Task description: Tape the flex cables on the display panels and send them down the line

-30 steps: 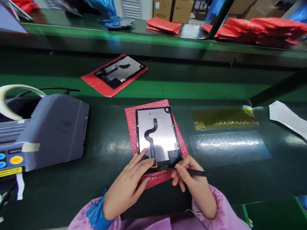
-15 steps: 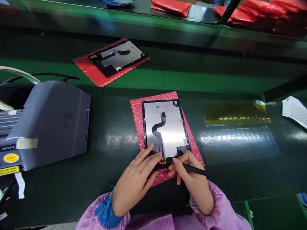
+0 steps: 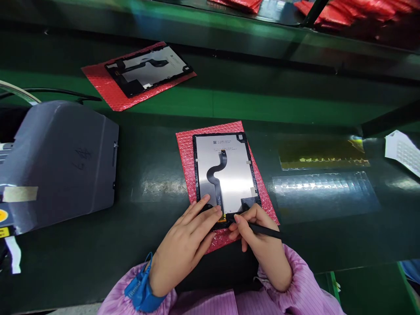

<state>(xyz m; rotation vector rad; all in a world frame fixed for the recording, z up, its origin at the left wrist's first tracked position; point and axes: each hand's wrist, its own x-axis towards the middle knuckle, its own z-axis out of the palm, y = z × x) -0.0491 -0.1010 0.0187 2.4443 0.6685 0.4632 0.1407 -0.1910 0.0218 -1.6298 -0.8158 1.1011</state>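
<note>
A tablet screen panel (image 3: 226,168) lies back side up on a red bubble-wrap sheet (image 3: 184,148), with a black flex cable curving down its silver back. My left hand (image 3: 185,245) lies flat on the panel's near edge, fingers stretched out and pressing by the cable's end. My right hand (image 3: 262,247) pinches a thin black tool (image 3: 265,230) like a pen. The tool's tip touches the small orange connector (image 3: 222,218) at the panel's bottom edge.
A grey machine (image 3: 62,162) stands at the left. A second panel on red bubble wrap (image 3: 144,70) lies on the green belt behind. Yellow and clear film sheets (image 3: 323,153) lie to the right, a white paper (image 3: 403,151) at the far right, red bags on the rear shelf.
The view has tilted down and shifted slightly. Both hands stay at the panel's near edge; the tool tip has crept left onto the orange connector.
</note>
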